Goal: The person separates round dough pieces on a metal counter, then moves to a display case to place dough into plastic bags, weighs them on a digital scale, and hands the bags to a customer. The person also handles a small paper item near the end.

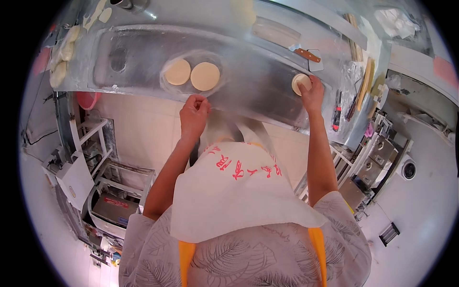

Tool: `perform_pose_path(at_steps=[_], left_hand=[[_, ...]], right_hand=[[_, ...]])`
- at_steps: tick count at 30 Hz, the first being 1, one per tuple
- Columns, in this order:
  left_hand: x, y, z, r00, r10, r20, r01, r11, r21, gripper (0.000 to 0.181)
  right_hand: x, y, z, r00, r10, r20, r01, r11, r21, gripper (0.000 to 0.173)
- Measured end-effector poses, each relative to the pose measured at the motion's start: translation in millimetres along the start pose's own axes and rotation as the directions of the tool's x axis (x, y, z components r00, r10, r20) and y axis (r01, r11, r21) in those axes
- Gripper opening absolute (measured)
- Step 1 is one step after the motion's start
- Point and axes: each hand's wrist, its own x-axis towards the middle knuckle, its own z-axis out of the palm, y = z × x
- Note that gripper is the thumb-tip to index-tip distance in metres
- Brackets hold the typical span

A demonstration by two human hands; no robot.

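Two flat dough rounds [205,76] lie side by side inside a dusty ring on the metal worktop [251,89]. My left hand [194,113] is at the near edge of the worktop, just below them, its fingers curled and their tips together; whether something thin is between them I cannot tell. At the right, my right hand [312,93] has its thumb on top of a smaller pale dough disc [299,84] and its fingers at the disc's far right side. The disc seems to be a short stack, but part of it is hidden by the hand.
Beyond my right hand lie a cleaver [307,55] with a wooden handle and a small metal scraper [316,64]. A red-and-black handled tool [336,116] and wooden sticks [365,84] are at the right end. Dough pieces [59,71] rest at the left end.
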Motion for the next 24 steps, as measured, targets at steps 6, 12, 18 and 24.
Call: perform_pose_path(at_steps=[6, 12, 18, 24], left_hand=[[-11.3, 2.2, 34.9, 0.999, -0.025, 0.043, 0.024, 1.000, 0.010, 0.012], [-11.4, -15.1, 68.8, 0.991, 0.052, 0.119, -0.065, 0.992, 0.108, 0.014], [-4.5, -19.8, 104.7, 0.944, 0.154, 0.291, -0.199, 0.971, 0.134, 0.018], [-9.9, 20.6, 108.5, 0.922, 0.045, 0.384, -0.042, 0.999, -0.015, 0.017]], right_hand=[[20.9, 5.6, -2.4, 0.974, 0.156, 0.167, -0.171, 0.982, 0.080, 0.062], [18.9, 16.0, -8.9, 0.929, 0.181, 0.322, -0.266, 0.933, 0.243, 0.057], [-11.7, -50.1, -62.3, 0.853, 0.059, 0.519, -0.417, 0.675, 0.608, 0.035], [2.3, -98.1, -119.9, 0.851, 0.144, 0.506, -0.507, 0.483, 0.714, 0.036]])
